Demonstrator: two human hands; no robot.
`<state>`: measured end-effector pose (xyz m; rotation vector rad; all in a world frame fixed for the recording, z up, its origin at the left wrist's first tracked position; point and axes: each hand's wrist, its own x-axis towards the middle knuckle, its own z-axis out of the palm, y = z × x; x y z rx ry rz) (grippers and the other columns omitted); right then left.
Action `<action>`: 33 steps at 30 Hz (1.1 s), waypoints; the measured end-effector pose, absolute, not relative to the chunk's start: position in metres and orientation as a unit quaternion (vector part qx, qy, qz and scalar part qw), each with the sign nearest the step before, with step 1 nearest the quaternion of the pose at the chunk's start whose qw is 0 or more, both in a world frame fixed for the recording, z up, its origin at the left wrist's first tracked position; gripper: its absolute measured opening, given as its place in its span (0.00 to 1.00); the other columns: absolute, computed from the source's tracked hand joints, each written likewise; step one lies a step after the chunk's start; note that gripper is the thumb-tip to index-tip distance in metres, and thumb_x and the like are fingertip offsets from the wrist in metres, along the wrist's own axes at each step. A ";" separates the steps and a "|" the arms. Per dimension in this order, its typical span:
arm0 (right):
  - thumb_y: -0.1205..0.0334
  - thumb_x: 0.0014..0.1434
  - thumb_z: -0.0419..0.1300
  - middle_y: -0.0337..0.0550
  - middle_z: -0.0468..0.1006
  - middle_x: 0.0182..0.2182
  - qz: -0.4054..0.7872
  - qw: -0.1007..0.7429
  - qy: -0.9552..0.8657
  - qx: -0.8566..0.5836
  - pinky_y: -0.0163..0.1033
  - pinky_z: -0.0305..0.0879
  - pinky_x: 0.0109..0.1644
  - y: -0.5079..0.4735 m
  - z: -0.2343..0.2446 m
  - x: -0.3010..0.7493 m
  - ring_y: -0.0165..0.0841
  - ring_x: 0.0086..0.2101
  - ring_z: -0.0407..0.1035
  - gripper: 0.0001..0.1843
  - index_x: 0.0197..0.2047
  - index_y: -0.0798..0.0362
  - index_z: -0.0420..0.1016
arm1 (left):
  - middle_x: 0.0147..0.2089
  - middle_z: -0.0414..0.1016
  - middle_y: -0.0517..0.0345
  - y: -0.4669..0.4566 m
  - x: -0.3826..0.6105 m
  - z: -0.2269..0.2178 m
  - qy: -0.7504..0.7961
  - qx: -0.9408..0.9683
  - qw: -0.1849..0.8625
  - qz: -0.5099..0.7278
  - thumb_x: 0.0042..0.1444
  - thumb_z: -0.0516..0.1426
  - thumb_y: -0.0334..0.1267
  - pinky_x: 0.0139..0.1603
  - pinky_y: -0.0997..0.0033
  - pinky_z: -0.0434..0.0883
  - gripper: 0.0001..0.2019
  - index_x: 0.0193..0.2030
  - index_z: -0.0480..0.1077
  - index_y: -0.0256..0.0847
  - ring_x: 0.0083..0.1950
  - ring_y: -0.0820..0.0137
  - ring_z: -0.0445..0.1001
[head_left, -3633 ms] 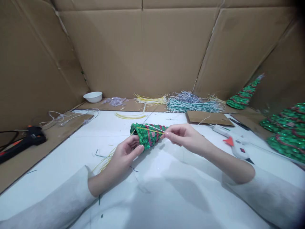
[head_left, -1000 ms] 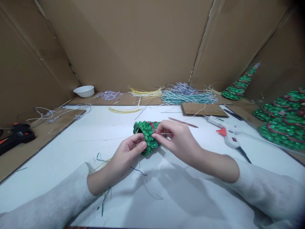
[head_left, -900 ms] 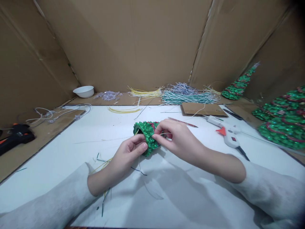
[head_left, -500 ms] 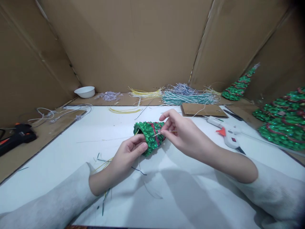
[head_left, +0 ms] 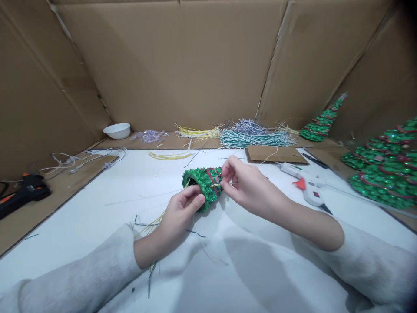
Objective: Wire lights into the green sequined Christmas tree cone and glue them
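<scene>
Green glittery tree (head_left: pixel 207 191) lying tilted, left hand (head_left: pixel 183 208) grasping its open base, right hand (head_left: pixel 245 183) pinching thin yellow-white wire (head_left: pixel 215 185)

"Can you read any words or numbers?"
"None at all."
"On the white glue gun (head_left: pixel 313 194), near three o'clock?"
"Nothing legible."
"The black glue gun (head_left: pixel 31 189), near nine?"
"Nothing I can make out."

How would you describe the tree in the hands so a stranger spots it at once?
Over the white tabletop, near the middle, find the left hand. It holds a green tree trimmed in red. Unlike the other green trees standing at right, this one is tipped sideways, hollow base showing.
</scene>
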<state>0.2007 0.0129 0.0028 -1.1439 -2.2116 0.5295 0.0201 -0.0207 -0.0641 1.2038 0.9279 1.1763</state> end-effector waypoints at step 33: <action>0.63 0.58 0.55 0.40 0.75 0.28 0.131 0.135 -0.869 -0.458 0.33 0.52 0.29 0.039 0.019 0.221 0.29 0.27 0.65 0.05 0.33 0.53 0.71 | 0.37 0.73 0.57 -0.006 0.045 -0.055 0.464 0.521 0.505 0.507 0.54 0.59 0.42 0.38 0.73 0.64 0.13 0.43 0.71 0.37 0.39 0.71 0.68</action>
